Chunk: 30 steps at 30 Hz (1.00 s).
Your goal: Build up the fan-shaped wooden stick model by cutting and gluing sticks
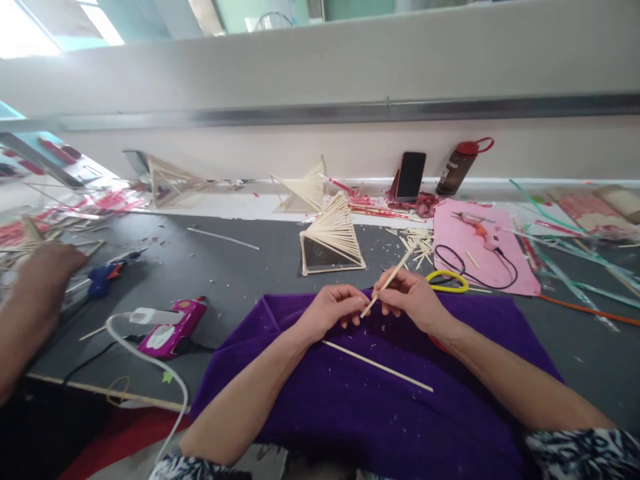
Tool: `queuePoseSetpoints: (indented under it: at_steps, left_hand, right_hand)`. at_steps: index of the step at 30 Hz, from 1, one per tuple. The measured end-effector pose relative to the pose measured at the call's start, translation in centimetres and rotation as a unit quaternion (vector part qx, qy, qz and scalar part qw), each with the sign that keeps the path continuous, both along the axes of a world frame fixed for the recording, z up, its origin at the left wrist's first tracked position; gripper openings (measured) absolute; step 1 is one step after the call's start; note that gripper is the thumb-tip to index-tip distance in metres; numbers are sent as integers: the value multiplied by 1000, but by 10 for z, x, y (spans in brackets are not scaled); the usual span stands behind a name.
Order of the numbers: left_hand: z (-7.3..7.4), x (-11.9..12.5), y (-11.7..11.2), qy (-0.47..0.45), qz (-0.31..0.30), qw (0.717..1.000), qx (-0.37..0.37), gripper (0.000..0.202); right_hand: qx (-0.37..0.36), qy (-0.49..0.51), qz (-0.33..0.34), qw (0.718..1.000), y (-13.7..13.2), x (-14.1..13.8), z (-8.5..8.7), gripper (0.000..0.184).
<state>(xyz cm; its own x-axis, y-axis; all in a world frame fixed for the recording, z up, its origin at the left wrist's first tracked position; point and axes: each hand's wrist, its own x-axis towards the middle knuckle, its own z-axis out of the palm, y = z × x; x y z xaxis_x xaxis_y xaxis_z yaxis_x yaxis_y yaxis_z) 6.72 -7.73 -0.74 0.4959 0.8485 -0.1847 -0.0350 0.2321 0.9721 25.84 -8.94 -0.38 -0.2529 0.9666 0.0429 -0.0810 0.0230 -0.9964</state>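
Note:
A thin pale wooden stick [395, 272] slants up to the right between my hands. My right hand [407, 299] is closed on it, pinching it with thumb and fingers. My left hand [337, 308] is closed at its lower end, thumb and fingertips on the stick. Below them, a second wooden stick [377, 365] lies on the purple cloth [300, 413] over my lap and the table edge. Beyond my hands stands a fan-shaped structure of sticks [333, 237]. Yellow-handled scissors [447, 281] lie beside my right hand, partly hidden. Something red shows under my right wrist.
A pink glue gun [487, 237] rests on a pink sheet [453, 220], near cut stick pieces [420, 243]. A phone [411, 177] and bottle [457, 167] stand behind. At left are a magenta power strip [175, 327], a blue glue gun [107, 275] and another person's hand [47, 273].

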Motion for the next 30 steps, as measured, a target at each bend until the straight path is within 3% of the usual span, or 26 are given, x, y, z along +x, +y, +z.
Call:
queuePoseSetpoints:
  at_steps: [5, 15, 22, 30]
  left_hand:
    - [-5, 2, -2, 48, -56, 997, -17, 26]
    - [-8, -10, 15, 90, 69, 993, -27, 27]
    - [-10, -11, 14, 87, 66, 994, -27, 25]
    - [-17, -10, 12, 76, 49, 995, -28, 27]
  right_hand:
    - [20, -4, -49, 999, 3, 1, -5, 14]
    - [-8, -82, -67, 994, 2, 4, -8, 10]
    - [-24, -107, -57, 992, -1, 5, -14, 16]
    - [-7, -157, -43, 987, -7, 4, -9, 20]
